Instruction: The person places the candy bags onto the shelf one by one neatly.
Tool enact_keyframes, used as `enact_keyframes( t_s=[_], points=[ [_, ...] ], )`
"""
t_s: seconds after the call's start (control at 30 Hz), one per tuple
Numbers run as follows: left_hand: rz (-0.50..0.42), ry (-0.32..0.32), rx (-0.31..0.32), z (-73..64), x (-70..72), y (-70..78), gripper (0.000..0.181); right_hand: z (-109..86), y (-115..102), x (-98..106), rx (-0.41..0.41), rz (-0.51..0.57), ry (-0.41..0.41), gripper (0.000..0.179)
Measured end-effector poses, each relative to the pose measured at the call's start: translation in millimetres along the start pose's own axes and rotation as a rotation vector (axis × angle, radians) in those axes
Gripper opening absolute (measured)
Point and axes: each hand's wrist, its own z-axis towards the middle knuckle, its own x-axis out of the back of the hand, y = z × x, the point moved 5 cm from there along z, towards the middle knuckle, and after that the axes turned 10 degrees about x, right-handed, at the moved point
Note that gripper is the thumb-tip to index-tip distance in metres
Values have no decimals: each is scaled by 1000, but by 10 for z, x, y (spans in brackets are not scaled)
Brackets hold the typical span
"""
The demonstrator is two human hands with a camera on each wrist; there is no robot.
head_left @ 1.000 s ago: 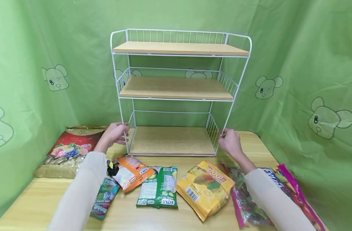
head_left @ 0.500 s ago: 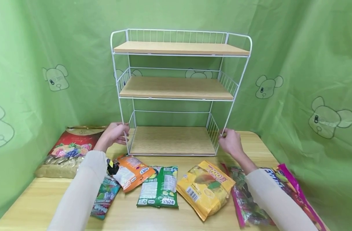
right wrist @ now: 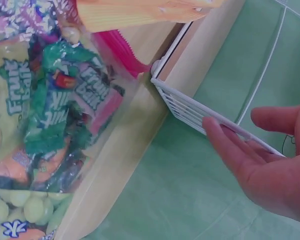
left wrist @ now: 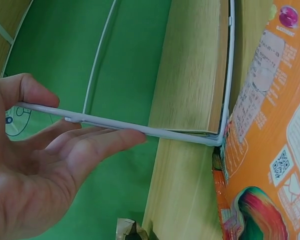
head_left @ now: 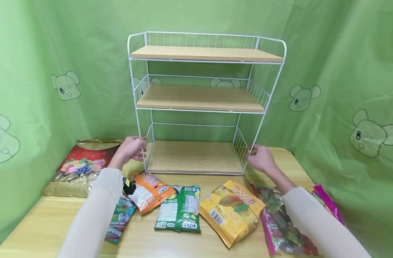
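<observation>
A white wire rack (head_left: pixel 199 109) with three wood-look shelves stands upright on the table. My left hand (head_left: pixel 133 148) holds its left front post low down; in the left wrist view the thumb (left wrist: pixel 40 95) lies on one side of the post (left wrist: pixel 160 132) and the fingers (left wrist: pixel 105 147) on the other. At the lower right front post is my right hand (head_left: pixel 261 157). In the right wrist view its fairly straight fingers (right wrist: pixel 227 145) lie along the rack's side, with the thumb (right wrist: pixel 277 119) spread away from them. The three shelves hold nothing.
Snack bags lie in front: orange (head_left: pixel 151 191), green (head_left: pixel 180 208), yellow (head_left: pixel 232 211), a teal bag (head_left: pixel 120 218) and a clear candy bag (head_left: pixel 280 222). A large red and gold bag (head_left: pixel 83 166) lies left. Green cloth (head_left: pixel 328 64) surrounds the table (head_left: pixel 64 225).
The head view has shifted slightly, so the rack and bags appear a little further right. The right thumb and fingers stand slightly further apart. The rack stays in its place.
</observation>
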Motion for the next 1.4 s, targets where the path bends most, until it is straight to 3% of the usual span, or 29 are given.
enact_keyframes(
  t_s=[0.37, 0.73, 1.03, 1.2, 1.4],
  points=[
    [-1, -1, 3, 7, -6, -5, 72, -174, -120, -60, -58, -62, -313, 72],
    [-15, 37, -4, -6, -7, 9, 72, -445, -189, -269, -39, -107, -433, 76],
    [-22, 59, 0, 21, -9, -11, 73, -633, -180, -497, -70, -86, -642, 97],
    [-20, 72, -7, 30, -16, -9, 73, -652, -204, -541, -67, -43, -643, 94],
    [-10, 73, -8, 30, -17, -24, 71, -624, -233, -581, -49, -72, -597, 96]
  ],
)
